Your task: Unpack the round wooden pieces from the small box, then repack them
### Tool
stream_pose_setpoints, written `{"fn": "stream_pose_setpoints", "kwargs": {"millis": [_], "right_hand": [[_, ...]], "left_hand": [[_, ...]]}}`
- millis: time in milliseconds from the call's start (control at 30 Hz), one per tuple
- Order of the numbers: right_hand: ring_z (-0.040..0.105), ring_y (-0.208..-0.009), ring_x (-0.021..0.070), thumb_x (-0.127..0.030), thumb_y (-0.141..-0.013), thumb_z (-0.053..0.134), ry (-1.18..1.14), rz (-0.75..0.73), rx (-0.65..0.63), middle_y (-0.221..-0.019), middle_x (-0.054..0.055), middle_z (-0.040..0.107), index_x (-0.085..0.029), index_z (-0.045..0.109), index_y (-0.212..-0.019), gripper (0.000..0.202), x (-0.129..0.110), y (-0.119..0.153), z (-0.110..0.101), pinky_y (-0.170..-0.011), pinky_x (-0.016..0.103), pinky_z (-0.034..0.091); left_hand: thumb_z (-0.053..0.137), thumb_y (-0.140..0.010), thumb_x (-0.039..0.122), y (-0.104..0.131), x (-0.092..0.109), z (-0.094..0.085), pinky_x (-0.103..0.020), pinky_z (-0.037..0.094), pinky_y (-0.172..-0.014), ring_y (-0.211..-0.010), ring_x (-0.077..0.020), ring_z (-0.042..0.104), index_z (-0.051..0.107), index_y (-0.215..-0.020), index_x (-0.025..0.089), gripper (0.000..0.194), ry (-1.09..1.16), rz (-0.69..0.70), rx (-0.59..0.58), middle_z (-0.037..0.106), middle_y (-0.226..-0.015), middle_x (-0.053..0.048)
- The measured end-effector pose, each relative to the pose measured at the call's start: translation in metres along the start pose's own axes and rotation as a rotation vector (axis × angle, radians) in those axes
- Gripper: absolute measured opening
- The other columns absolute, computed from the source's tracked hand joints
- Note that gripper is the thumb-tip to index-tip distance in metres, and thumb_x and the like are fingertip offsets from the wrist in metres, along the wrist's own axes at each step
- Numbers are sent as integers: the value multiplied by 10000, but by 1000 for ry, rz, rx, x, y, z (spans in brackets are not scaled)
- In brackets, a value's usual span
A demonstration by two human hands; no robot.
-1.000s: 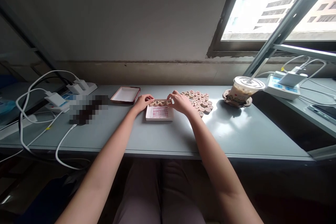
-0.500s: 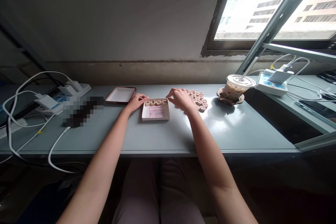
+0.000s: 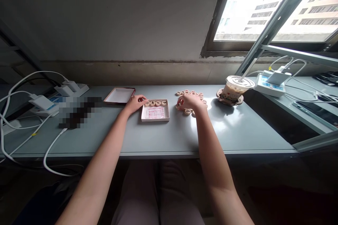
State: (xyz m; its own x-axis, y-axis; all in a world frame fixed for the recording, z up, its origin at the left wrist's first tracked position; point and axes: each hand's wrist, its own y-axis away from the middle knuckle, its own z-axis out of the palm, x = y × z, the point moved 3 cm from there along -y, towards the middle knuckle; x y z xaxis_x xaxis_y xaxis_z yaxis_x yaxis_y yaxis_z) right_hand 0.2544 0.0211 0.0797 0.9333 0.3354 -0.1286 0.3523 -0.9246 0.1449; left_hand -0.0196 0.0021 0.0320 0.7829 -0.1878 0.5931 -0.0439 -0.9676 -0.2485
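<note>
A shallow white box stands on the grey desk with a row of several round wooden pieces along its far side and red lines on its bottom. My left hand holds the box's far left corner between its fingers. To the right of the box, my right hand is over a group of loose round pieces, its fingertips closed on one piece at the group's left edge. One more piece lies just below my right hand, which hides part of the group.
The red-edged box lid lies at the back left. A drink cup in a cardboard holder stands on the right. Power strips with white cables are at both sides; a blurred dark object lies left.
My right hand has moved right, from the box's far right corner to the loose pieces, and its fingers are now on one of them. My left hand has stayed at the box corner.
</note>
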Motion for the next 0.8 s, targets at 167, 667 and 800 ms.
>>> {"fn": "stream_pose_setpoints", "kwargs": {"millis": [167,667,800], "right_hand": [[557,-778,165,-388,-794,623,-59,-153,219,-859,35,665,-232,705,-914,213,-12,-3,-4,-637,250,327],[541,-829,183,-337,-855,569,-17,-570,465,-907,51,650,-187,566,-1049,245,-99,-2,34,-749,296,250],[518,-902,195,-333,-878,517,-43,-433,473,-975,60,638,-215,633,-965,187,-74,-6,19,-800,321,254]], "left_hand": [[499,-788,520,1,6,3,-268,370,-632,-666,-163,516,659,-810,185,372,-11,-6,-7,629,-709,-22],[401,-808,610,1,10,4,-247,348,-572,-592,-140,454,620,-756,175,490,103,-14,-138,533,-638,2],[615,-658,597,3,10,3,-251,378,-606,-686,-163,518,656,-998,177,541,129,-31,-233,593,-774,-24]]}}
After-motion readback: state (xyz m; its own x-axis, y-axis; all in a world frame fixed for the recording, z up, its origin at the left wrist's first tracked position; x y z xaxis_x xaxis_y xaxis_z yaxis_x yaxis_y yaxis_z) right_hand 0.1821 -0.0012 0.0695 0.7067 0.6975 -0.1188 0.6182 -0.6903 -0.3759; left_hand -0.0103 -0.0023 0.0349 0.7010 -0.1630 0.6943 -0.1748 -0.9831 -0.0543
